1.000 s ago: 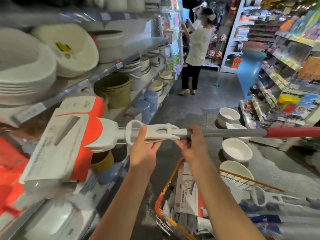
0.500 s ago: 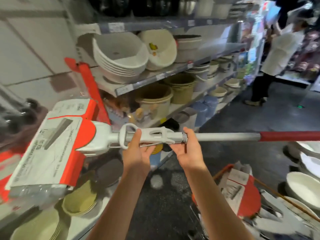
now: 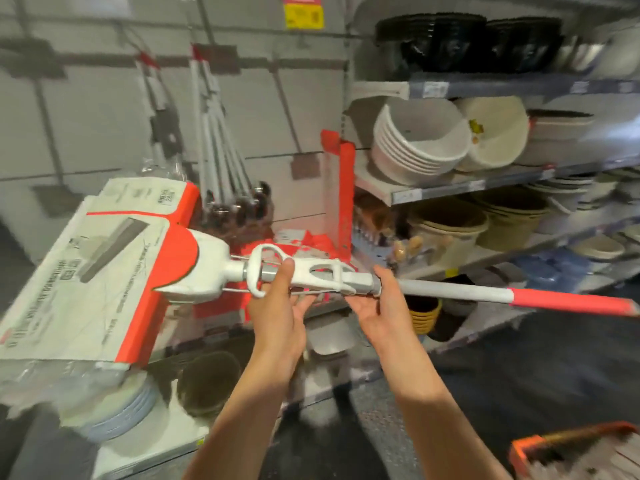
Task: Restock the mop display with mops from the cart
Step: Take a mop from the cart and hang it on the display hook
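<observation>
Left grip [image 3: 280,306] – fingers curled under white wringer handle of mop [image 3: 194,268], grasping. Right grip [image 3: 379,306] – palm up, clasping pole. Mop horizontal, packaged head left, before hanging mops [image 3: 221,147]. Shelf [image 3: 467,188] with basins [image 3: 415,143] right.

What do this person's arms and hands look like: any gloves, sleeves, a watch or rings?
Both forearms are bare as far as the picture shows, with no sleeve in view. The left hand and right hand wear no gloves. No watch, bracelet or ring shows on the visible sides, though the picture is somewhat blurred.
</observation>
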